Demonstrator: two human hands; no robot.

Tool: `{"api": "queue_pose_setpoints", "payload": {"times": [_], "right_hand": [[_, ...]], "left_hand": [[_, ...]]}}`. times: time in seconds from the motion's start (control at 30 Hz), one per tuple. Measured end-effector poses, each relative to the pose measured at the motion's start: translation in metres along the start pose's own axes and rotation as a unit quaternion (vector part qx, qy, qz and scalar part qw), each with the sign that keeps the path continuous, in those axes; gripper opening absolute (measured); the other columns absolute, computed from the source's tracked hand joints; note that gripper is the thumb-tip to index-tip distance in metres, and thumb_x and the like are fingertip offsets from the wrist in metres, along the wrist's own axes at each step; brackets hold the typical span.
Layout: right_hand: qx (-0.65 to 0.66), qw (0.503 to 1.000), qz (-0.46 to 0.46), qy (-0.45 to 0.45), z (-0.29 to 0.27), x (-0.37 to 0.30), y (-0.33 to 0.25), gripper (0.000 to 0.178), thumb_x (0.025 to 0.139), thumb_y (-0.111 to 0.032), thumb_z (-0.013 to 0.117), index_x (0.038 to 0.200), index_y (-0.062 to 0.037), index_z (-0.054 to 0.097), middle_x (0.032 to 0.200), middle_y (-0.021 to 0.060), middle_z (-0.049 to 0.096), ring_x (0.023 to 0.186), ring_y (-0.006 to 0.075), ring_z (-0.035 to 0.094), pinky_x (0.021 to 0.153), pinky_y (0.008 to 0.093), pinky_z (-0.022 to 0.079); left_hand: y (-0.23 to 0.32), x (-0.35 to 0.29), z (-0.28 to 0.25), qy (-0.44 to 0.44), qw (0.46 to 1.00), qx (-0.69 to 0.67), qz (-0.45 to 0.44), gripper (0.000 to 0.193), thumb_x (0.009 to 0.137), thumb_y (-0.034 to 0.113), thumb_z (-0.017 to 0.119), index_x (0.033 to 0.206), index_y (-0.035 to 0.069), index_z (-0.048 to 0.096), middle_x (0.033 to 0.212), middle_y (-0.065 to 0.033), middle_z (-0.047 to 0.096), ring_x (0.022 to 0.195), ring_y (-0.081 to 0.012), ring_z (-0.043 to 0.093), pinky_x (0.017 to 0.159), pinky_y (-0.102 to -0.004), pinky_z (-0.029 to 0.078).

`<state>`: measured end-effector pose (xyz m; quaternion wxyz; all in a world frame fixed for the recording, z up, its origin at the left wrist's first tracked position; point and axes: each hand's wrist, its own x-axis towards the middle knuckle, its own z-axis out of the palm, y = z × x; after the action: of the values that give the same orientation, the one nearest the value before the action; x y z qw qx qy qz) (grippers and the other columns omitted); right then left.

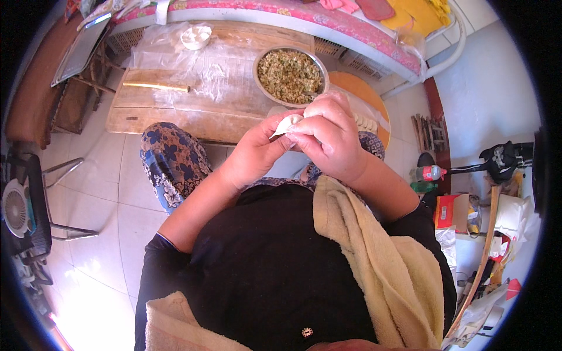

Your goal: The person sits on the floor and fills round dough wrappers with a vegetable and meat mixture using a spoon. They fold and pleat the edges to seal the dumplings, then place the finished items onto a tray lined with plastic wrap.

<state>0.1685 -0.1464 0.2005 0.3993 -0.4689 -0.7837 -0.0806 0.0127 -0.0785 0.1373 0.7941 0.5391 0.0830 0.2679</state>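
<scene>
Both my hands meet in front of me over the near edge of the wooden table, closed on one pale dumpling [286,125]. The dough is folded over into a half-round. My left hand [257,147] grips its left side between thumb and fingers. My right hand [329,138] pinches the edge from the right, covering part of the dough. Just beyond my hands stands a metal bowl [256,74] of chopped brownish-green filling [288,75]. Partly hidden behind my right hand, several shaped dumplings [366,123] lie on a round board [345,80].
A floury plastic sheet [218,73] covers part of the wooden table [140,120]. On it are a rolling pin [157,86] and a white bowl [196,37] of flour. A bed [363,29] stands behind the table. A towel [374,257] hangs over my shoulder. A fan [16,207] is at left.
</scene>
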Motion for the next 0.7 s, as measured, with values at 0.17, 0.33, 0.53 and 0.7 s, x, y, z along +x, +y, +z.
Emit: {"api": "queue_pose_setpoints", "payload": {"times": [0.17, 0.33, 0.53, 0.7], "right_hand": [[-0.012, 0.999, 0.003, -0.044, -0.005, 0.011, -0.002, 0.02, 0.074, -0.014, 0.072, 0.093, -0.0101, 0.069, 0.112, 0.0053, 0.064, 0.116, 0.0326, 0.052, 0.1, 0.0432, 0.036], [0.163, 0.975, 0.128, -0.074, 0.015, -0.028, 0.025, 0.012, 0.084, -0.01, 0.066, 0.093, -0.0029, 0.07, 0.107, 0.0105, 0.067, 0.119, 0.0282, 0.054, 0.102, 0.0405, 0.037], [0.312, 0.858, 0.406, 0.041, 0.009, -0.092, 0.084, 0.016, 0.088, -0.013, 0.061, 0.095, -0.0016, 0.071, 0.103, 0.0111, 0.069, 0.108, 0.0202, 0.061, 0.091, 0.0317, 0.046], [0.305, 0.702, 0.614, 0.19, -0.033, -0.179, 0.195, 0.024, 0.091, -0.023, 0.058, 0.096, -0.0023, 0.07, 0.093, 0.0079, 0.069, 0.085, 0.0157, 0.063, 0.075, 0.0288, 0.053]], "left_hand": [[-0.002, 0.004, 0.002, -0.01, 0.988, 0.148, 0.05, 0.03, 0.092, 0.008, 0.055, 0.122, 0.001, 0.052, 0.113, -0.0088, 0.061, 0.106, -0.0144, 0.056, 0.091, -0.0297, 0.046], [-0.017, 0.017, -0.011, -0.068, 0.978, 0.161, -0.11, 0.028, 0.091, 0.013, 0.055, 0.116, 0.0, 0.055, 0.11, -0.0109, 0.062, 0.098, -0.0159, 0.06, 0.084, -0.0308, 0.047], [-0.097, 0.034, -0.098, 0.236, 0.943, 0.16, -0.17, 0.035, 0.091, 0.012, 0.054, 0.124, 0.002, 0.05, 0.113, -0.0105, 0.06, 0.096, -0.0159, 0.06, 0.085, -0.0295, 0.046], [-0.188, 0.059, -0.192, 0.296, 0.793, 0.531, -0.034, 0.031, 0.09, 0.01, 0.051, 0.12, 0.002, 0.053, 0.116, -0.0134, 0.058, 0.104, -0.0257, 0.057, 0.092, -0.0358, 0.044]]}}
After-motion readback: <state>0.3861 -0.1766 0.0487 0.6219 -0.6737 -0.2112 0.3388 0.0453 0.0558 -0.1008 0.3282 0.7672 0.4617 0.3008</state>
